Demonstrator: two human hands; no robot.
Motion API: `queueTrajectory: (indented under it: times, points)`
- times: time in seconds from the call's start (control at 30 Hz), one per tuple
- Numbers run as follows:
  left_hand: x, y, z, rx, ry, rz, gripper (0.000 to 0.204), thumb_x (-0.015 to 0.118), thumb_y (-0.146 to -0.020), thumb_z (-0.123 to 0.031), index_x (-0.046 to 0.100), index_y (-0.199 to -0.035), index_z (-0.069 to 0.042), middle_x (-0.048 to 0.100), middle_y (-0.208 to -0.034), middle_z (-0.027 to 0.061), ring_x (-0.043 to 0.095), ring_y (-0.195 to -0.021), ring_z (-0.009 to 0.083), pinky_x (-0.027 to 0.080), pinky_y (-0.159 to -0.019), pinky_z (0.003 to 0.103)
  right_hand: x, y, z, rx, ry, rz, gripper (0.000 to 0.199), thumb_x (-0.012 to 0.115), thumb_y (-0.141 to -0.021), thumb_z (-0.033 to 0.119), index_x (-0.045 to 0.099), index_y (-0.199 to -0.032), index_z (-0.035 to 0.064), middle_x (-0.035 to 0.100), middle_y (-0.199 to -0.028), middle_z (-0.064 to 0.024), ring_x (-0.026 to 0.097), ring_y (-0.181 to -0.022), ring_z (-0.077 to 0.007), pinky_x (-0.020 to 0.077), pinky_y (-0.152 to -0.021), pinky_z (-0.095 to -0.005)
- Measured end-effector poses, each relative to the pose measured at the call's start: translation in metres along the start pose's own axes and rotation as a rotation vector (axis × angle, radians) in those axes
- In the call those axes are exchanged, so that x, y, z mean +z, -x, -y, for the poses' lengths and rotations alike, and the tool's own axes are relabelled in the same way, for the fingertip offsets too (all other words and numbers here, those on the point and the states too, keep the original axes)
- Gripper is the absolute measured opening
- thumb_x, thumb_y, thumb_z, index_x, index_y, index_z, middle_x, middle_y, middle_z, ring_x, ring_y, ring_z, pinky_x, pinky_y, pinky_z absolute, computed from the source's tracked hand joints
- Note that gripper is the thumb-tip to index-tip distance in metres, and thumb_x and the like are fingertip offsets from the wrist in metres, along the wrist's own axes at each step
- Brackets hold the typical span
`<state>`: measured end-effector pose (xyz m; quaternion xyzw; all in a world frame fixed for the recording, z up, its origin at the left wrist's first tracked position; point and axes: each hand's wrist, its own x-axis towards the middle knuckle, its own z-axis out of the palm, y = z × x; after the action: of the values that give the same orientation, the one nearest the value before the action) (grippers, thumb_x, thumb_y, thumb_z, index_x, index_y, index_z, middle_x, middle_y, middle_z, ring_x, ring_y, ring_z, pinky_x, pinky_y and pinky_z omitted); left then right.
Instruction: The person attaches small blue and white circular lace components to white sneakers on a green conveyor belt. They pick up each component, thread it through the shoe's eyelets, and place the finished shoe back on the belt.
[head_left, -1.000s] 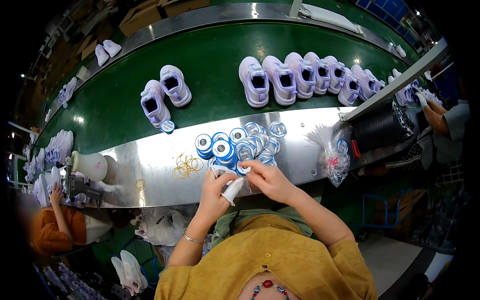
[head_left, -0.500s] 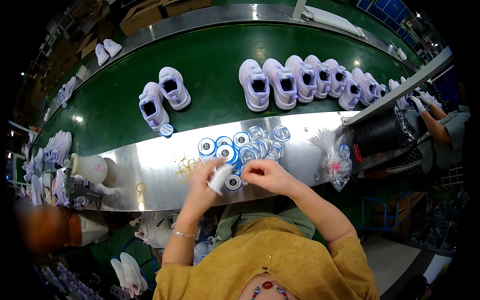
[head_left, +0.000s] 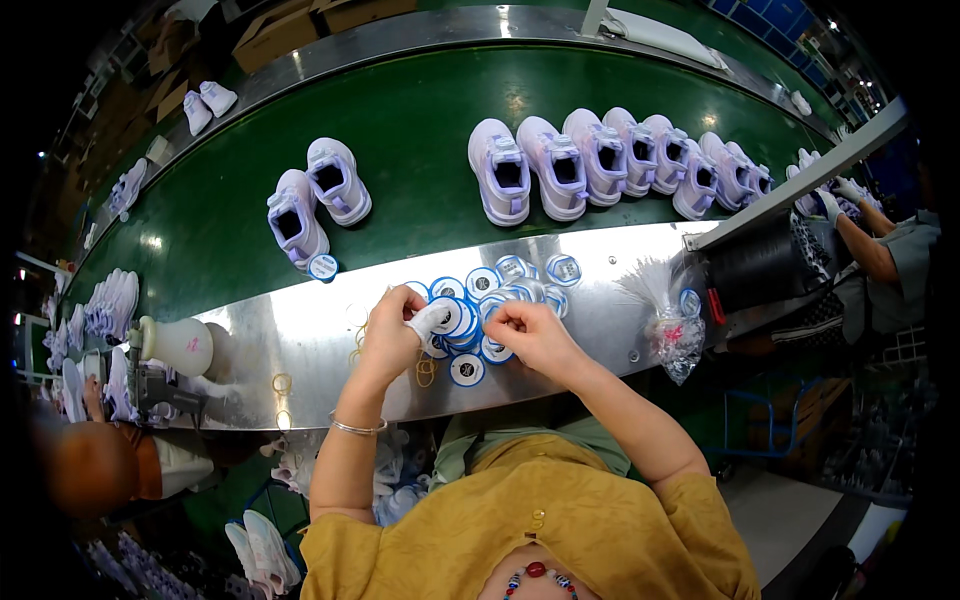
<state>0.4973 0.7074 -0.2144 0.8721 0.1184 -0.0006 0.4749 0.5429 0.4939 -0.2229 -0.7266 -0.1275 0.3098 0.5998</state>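
Illegible dark print (head_left: 466, 370) on round blue-rimmed tags (head_left: 463, 318); a small pink marking (head_left: 193, 343) on a whitish container (head_left: 172, 346).

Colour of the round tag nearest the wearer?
Round tag: white, blue rim, dark centre mark; head view.

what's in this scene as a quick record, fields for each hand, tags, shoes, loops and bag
left hand: at left edge of heaped tags; white material at its fingers
right hand: fingertips drawn together at heap; hold unclear
tags: round, blue-rimmed, mostly on metal table
shoes: pale, on green belt; pair at left, row at right
loops: yellow, on table
bag: clear, right of tags
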Motion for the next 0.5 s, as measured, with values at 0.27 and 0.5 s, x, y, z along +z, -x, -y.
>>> queueTrajectory:
  times: [0.27,0.5]
  points:
    - [-0.011,0.015,0.004,-0.061,0.343,0.017,0.016,0.068,-0.084,-0.015,0.058,-0.086,-0.002,0.058,-0.073,-0.0001,0.051,-0.063,0.0053,0.040,-0.051,0.020,0.013,-0.004,0.016,-0.124,0.090,-0.052,0.015,0.062,-0.085,0.014,0.064,-0.083,-0.0008,0.054,-0.060,0.0028,0.045,-0.055,-0.0031,0.0353,-0.050,-0.0226]
    - [-0.014,0.038,-0.007,-0.007,0.334,-0.076,0.013,0.068,-0.084,-0.008,0.056,-0.085,-0.001,0.060,-0.076,0.0020,0.057,-0.065,0.0071,0.048,-0.057,0.020,0.026,0.005,0.034,-0.280,0.231,-0.163,0.014,0.061,-0.083,0.014,0.063,-0.081,0.0003,0.058,-0.061,-0.0128,0.053,-0.049,-0.0215,0.0391,-0.048,-0.0325]
